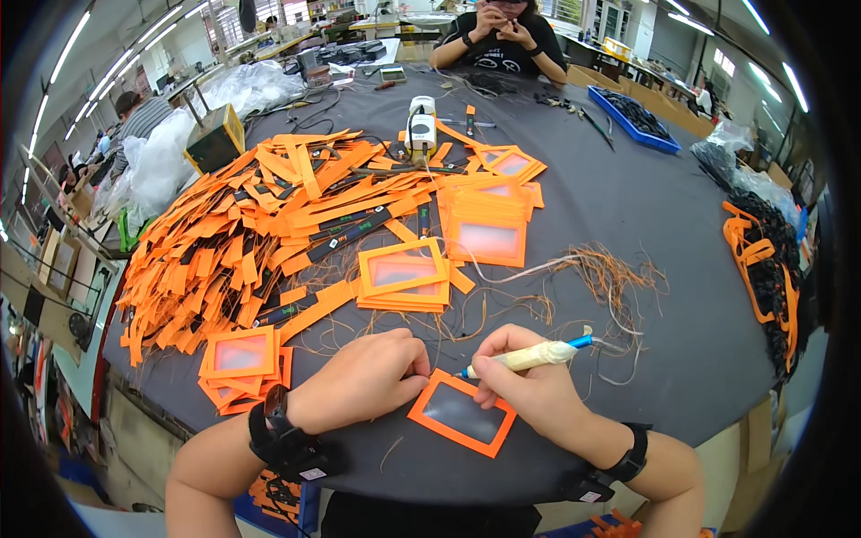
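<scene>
My right hand (534,390) grips a pen-shaped electric tool (529,357) that looks like a soldering iron, with a cream wrapped handle, blue ends and a cord. Its tip points left, at the upper edge of an orange-framed rectangular piece (462,412) with a clear window, lying on the dark table in front of me. The fingers of my left hand (363,381) are curled closed by that piece's upper left corner; what they hold, if anything, is hidden. More orange-framed pieces are stacked beyond my hands (404,269) and beside my left wrist (242,354).
A big heap of orange and black straps (224,251) covers the table's left. Loose threads (610,273) lie right of centre, near a white plug block (421,125). A blue tray (632,121) and black-and-orange bundle (762,260) sit right. Another person (502,45) sits opposite.
</scene>
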A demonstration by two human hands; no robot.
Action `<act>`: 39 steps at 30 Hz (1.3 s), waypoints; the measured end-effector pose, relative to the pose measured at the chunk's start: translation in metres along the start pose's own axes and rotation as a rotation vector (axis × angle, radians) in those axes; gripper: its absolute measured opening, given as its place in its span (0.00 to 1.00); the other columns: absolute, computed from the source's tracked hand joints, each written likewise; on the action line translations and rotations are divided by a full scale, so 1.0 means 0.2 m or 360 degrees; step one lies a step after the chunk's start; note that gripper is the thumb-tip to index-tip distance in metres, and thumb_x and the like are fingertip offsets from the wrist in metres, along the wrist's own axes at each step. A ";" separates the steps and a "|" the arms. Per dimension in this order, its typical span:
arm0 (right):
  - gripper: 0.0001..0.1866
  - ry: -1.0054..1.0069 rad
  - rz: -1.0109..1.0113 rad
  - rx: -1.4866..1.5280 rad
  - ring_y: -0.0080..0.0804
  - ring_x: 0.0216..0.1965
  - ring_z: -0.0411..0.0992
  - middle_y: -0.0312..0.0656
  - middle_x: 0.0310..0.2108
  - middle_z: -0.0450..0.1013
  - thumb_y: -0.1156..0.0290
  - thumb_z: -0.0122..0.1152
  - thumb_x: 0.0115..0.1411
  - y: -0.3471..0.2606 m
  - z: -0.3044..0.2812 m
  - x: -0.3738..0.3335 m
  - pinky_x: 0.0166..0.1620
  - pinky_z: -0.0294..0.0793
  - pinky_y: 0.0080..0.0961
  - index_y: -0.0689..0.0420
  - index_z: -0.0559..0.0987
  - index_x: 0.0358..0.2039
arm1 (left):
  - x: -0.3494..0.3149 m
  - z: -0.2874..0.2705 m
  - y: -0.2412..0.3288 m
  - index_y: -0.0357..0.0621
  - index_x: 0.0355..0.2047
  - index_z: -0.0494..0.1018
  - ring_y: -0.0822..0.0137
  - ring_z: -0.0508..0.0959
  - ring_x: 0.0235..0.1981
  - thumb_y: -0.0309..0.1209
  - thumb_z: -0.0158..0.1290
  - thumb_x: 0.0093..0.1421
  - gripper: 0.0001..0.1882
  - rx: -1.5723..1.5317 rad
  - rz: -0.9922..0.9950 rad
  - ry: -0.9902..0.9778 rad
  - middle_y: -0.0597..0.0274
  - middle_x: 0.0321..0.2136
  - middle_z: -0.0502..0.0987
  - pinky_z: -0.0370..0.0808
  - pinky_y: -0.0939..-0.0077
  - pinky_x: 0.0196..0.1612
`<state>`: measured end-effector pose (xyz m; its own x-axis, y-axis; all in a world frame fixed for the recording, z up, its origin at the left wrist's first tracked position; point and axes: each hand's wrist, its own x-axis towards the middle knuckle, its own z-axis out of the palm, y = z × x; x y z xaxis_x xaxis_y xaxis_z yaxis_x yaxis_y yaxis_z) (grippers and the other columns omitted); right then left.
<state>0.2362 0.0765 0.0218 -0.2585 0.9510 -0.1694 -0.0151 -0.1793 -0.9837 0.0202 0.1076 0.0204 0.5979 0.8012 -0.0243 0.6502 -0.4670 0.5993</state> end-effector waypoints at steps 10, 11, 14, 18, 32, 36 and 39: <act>0.08 0.0076 -0.0176 -0.0139 0.17 0.23 0.72 0.36 0.24 0.73 0.70 0.58 0.59 0.13 0.02 0.00 0.25 0.72 0.14 0.61 0.72 0.33 | 0.04 0.00 -0.01 0.37 0.25 0.74 0.60 0.77 0.26 0.30 0.55 0.50 0.08 -0.0026 -0.0063 -0.0075 0.55 0.25 0.75 0.72 0.70 0.30; 0.07 0.0047 -0.0178 -0.0168 0.17 0.23 0.72 0.37 0.24 0.73 0.72 0.57 0.59 0.13 0.02 0.00 0.25 0.73 0.13 0.62 0.72 0.33 | 0.04 0.01 -0.01 0.37 0.25 0.74 0.60 0.77 0.25 0.30 0.55 0.50 0.08 -0.0032 -0.0065 -0.0049 0.56 0.25 0.75 0.73 0.70 0.29; 0.06 -0.0028 -0.0197 -0.0254 0.18 0.25 0.73 0.38 0.25 0.73 0.74 0.56 0.60 0.11 0.02 0.01 0.26 0.73 0.13 0.63 0.71 0.34 | 0.03 0.03 -0.01 0.38 0.25 0.74 0.61 0.77 0.24 0.30 0.56 0.49 0.07 -0.0058 -0.0077 0.0021 0.56 0.23 0.75 0.72 0.71 0.28; 0.06 -0.0057 -0.0200 -0.0316 0.18 0.25 0.74 0.38 0.26 0.73 0.74 0.56 0.60 0.12 0.01 0.01 0.26 0.73 0.13 0.63 0.71 0.34 | 0.03 0.04 -0.02 0.38 0.25 0.74 0.61 0.76 0.23 0.29 0.56 0.49 0.07 -0.0138 -0.0082 0.0058 0.56 0.23 0.74 0.72 0.71 0.28; 0.08 -0.0020 -0.0212 -0.0141 0.16 0.25 0.72 0.35 0.24 0.73 0.71 0.58 0.59 0.13 0.01 0.01 0.26 0.72 0.14 0.62 0.73 0.33 | 0.03 0.03 -0.01 0.40 0.26 0.75 0.60 0.76 0.25 0.31 0.55 0.50 0.07 -0.0010 -0.0106 0.0019 0.58 0.23 0.74 0.71 0.68 0.28; 0.07 -0.0078 -0.0235 -0.0249 0.17 0.26 0.74 0.37 0.26 0.73 0.73 0.56 0.60 0.12 0.00 0.02 0.28 0.73 0.13 0.63 0.72 0.34 | 0.03 0.03 0.00 0.40 0.24 0.74 0.59 0.76 0.23 0.31 0.56 0.49 0.07 0.0007 -0.0093 0.0033 0.58 0.22 0.74 0.71 0.68 0.27; 0.06 -0.0117 -0.0245 -0.0293 0.18 0.27 0.75 0.38 0.28 0.73 0.74 0.55 0.61 0.13 -0.01 0.02 0.29 0.75 0.13 0.64 0.71 0.35 | 0.03 0.04 0.00 0.40 0.23 0.74 0.60 0.75 0.22 0.31 0.56 0.48 0.07 -0.0043 -0.0093 0.0068 0.58 0.22 0.74 0.71 0.69 0.26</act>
<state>0.2357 0.0762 -0.0046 -0.3362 0.9416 -0.0183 0.1149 0.0218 -0.9931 0.0286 0.1096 0.0138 0.5386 0.8422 -0.0261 0.6702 -0.4094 0.6191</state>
